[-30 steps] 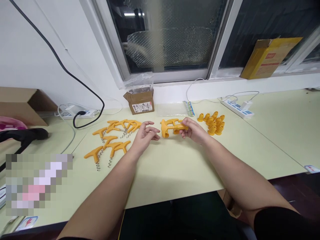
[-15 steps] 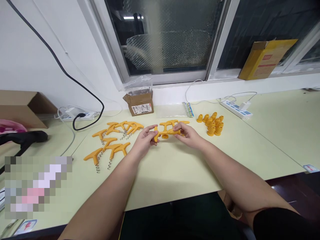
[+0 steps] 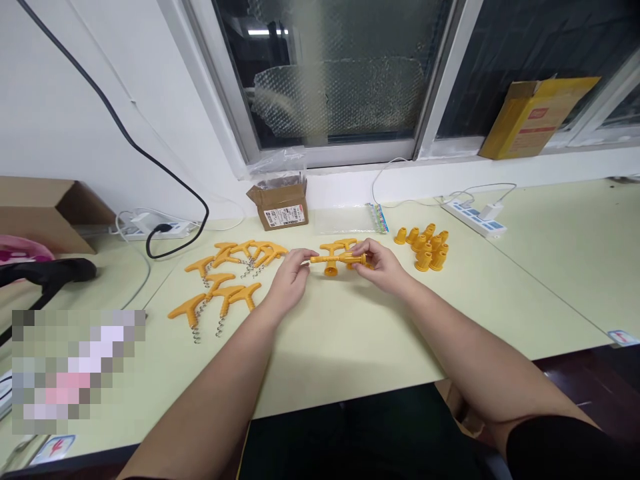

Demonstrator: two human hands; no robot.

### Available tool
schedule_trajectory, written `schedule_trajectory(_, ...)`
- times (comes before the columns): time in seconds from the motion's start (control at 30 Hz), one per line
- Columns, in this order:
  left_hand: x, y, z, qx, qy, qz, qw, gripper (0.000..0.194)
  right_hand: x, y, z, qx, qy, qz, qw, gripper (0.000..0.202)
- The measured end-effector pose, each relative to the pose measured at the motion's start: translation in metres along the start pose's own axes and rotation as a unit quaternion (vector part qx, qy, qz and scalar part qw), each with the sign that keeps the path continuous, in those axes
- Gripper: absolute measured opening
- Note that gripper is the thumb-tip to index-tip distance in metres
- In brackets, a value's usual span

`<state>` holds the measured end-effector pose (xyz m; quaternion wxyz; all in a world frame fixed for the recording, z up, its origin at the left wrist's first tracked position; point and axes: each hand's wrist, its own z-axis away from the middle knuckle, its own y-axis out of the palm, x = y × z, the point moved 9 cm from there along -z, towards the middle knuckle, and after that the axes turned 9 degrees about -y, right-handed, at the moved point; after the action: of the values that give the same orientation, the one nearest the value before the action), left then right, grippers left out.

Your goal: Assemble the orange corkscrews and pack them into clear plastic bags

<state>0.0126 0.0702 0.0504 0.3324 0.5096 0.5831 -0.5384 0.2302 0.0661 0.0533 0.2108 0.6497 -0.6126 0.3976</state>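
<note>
Between my two hands a yellow corkscrew [image 3: 327,259] lies level above the table. My left hand [image 3: 293,279] is closed at the handle end, its fingertips touching the handle, which now shows edge-on. Wrapped around the ribbed yellow sleeve [image 3: 353,258] at the other end is my right hand [image 3: 383,268], which partly hides it. Just behind stand assembled T-handled corkscrews [image 3: 331,269], partly covered by my hands. To the left lie several yellow T-handles with bare metal spirals [image 3: 187,311]. Several loose yellow sleeves [image 3: 423,258] stand upright to the right.
A small open carton [image 3: 283,208] and a clear plastic bag [image 3: 343,221] sit at the back by the window. Power strips lie at the left [image 3: 173,229] and right [image 3: 474,217], with cables. A larger cardboard box [image 3: 45,210] stands far left.
The held corkscrew's handle has turned from a crosswise, upright-looking position to edge-on. My left fingers have shifted around it, and the right hand still holds the sleeve end.
</note>
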Motion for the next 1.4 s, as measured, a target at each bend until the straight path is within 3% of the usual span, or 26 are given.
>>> schedule_trajectory(0.1,-0.017,0.006,0.008,0.026,0.069,-0.020,0.997,0.029,0.001,0.000,0.000,0.000,0.002,-0.013,1.000,0.016)
schedule_trajectory(0.2,-0.015,0.004,0.008,0.015,0.036,-0.005,0.999,0.025,0.002,0.002,0.000,0.007,0.003,-0.012,1.000,0.017)
schedule_trajectory(0.33,-0.003,0.007,0.006,0.033,-0.025,0.041,0.998,0.034,0.004,0.005,0.000,0.016,-0.006,-0.005,1.000,0.017)
schedule_trajectory(0.57,0.004,0.009,0.004,0.044,-0.041,0.077,0.995,0.040,0.002,0.005,0.001,0.015,-0.004,-0.007,1.000,0.017)
schedule_trajectory(0.73,0.011,0.003,0.000,0.020,-0.066,0.096,0.993,0.047,0.003,0.002,0.000,0.016,-0.001,0.006,1.000,0.019)
schedule_trajectory(0.87,0.006,-0.021,-0.004,-0.061,-0.039,0.046,0.996,0.035,0.005,-0.027,-0.005,-0.030,0.008,0.053,0.998,0.024)
schedule_trajectory(0.97,0.005,-0.045,-0.002,-0.127,-0.044,-0.064,0.989,0.024,0.001,-0.061,-0.007,-0.063,0.037,0.188,0.980,0.028)
schedule_trajectory(1.1,0.013,-0.062,0.009,-0.104,-0.092,-0.278,0.951,0.018,-0.017,-0.090,-0.002,-0.059,0.141,0.358,0.921,0.028)
schedule_trajectory(1.23,0.023,-0.086,0.035,-0.100,-0.157,-0.414,0.891,0.026,-0.030,-0.099,0.006,-0.046,0.224,0.412,0.882,0.025)
schedule_trajectory(1.4,0.028,-0.112,0.067,-0.112,-0.198,-0.483,0.845,0.031,-0.046,-0.094,0.018,-0.003,0.323,0.376,0.869,0.019)
